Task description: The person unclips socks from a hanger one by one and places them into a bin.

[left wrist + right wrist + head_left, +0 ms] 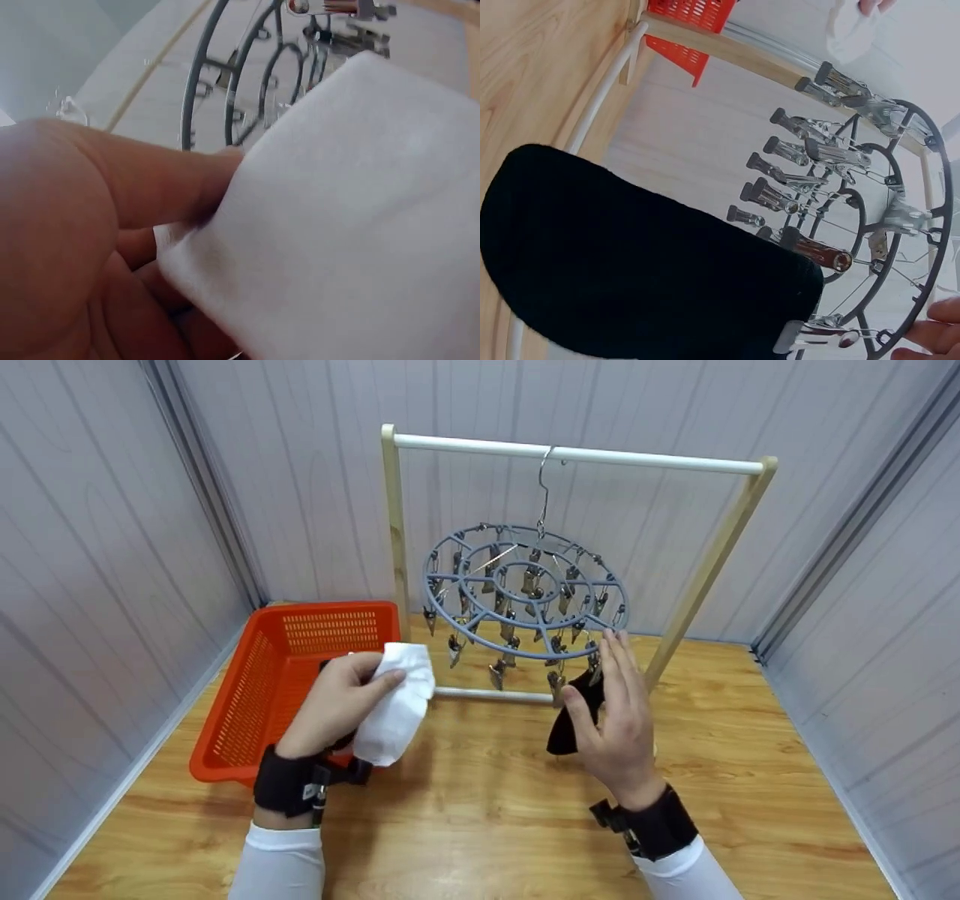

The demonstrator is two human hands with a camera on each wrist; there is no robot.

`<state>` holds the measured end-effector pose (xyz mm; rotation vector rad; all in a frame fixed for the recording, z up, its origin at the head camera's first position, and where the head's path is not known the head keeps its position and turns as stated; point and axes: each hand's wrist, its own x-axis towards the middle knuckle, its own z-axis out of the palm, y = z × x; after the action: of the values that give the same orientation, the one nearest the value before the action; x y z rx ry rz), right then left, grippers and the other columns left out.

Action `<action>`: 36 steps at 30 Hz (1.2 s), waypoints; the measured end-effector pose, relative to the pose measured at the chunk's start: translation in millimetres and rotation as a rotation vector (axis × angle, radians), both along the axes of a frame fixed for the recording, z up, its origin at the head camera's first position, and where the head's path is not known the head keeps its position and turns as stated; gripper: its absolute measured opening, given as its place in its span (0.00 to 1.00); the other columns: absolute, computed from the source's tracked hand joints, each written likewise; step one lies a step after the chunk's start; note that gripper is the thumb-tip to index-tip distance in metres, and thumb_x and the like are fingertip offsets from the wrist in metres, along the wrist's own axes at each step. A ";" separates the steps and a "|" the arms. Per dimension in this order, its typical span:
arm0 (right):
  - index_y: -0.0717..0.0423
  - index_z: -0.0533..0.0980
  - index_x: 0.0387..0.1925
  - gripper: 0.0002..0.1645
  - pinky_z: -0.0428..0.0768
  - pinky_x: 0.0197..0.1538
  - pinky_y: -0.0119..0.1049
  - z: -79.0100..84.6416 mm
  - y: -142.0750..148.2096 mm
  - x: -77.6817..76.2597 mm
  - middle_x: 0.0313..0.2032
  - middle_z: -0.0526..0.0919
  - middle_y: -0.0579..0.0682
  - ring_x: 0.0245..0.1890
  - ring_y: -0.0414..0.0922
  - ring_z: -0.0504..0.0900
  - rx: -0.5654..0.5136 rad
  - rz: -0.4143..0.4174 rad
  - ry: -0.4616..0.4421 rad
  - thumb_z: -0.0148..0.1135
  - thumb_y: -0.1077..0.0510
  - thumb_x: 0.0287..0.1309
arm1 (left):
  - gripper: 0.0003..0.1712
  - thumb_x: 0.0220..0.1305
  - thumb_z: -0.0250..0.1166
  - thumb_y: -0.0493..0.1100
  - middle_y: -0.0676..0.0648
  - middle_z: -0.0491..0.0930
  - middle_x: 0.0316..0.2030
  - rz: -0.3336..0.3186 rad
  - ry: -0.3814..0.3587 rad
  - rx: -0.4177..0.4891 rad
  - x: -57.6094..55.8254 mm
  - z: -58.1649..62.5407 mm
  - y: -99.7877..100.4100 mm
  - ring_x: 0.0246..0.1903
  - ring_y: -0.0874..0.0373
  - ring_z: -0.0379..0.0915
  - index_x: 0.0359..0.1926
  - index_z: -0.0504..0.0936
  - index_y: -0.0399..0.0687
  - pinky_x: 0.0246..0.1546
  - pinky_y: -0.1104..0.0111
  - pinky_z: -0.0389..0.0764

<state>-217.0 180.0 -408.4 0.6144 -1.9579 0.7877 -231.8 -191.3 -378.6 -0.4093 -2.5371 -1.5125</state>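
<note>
My left hand (pixel 334 701) pinches a small white sock (pixel 396 712) between thumb and fingers, beside the basket's right side. In the left wrist view the white sock (pixel 360 202) spreads out flat from the pinch. My right hand (pixel 621 724) is raised with its fingers straight, at the front right rim of a round grey clip hanger (pixel 517 652). Fingertips (pixel 937 330) touch or nearly touch that rim in the right wrist view. A black sock (pixel 630 255) hangs from a metal clip (pixel 817 336) on the hanger, partly behind my right hand in the head view.
The hanger hooks onto the white bar (pixel 480 445) of a wooden-legged stand (pixel 709 577). Several metal clips (pixel 496 671) dangle below its rings. An orange basket (pixel 225 735) stands at left, with dark items partly hidden behind my left hand. Pale panel walls (pixel 300 510) enclose the wooden tabletop (pixel 480 810).
</note>
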 end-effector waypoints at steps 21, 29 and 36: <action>0.75 0.64 0.80 0.44 0.56 0.85 0.55 0.9 -5.1 6.2 0.80 0.67 0.68 0.82 0.68 0.62 0.029 0.034 -0.039 0.63 0.47 0.81 | 0.22 0.85 0.59 0.42 0.31 0.83 0.61 0.371 -0.086 -0.236 -24.1 -28.0 -26.4 0.58 0.33 0.80 0.71 0.78 0.35 0.60 0.39 0.77; 0.76 0.65 0.78 0.46 0.57 0.85 0.55 1.9 -7.0 6.8 0.78 0.69 0.71 0.81 0.68 0.63 0.043 0.037 -0.012 0.59 0.39 0.84 | 0.28 0.80 0.65 0.42 0.25 0.71 0.65 0.446 -0.086 -0.227 -20.1 -24.0 -17.6 0.66 0.31 0.66 0.74 0.76 0.31 0.64 0.38 0.72; 0.76 0.65 0.78 0.44 0.57 0.84 0.60 2.4 -7.9 8.1 0.78 0.70 0.70 0.79 0.69 0.66 0.057 0.056 -0.001 0.61 0.43 0.82 | 0.26 0.79 0.68 0.46 0.31 0.78 0.60 0.282 -0.054 -0.145 -16.6 -20.1 -1.4 0.59 0.37 0.76 0.68 0.82 0.34 0.58 0.44 0.78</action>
<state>-208.9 172.1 -406.0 0.7053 -1.9772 0.7688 -248.4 -192.8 -398.7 -0.0236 -2.6199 -1.2588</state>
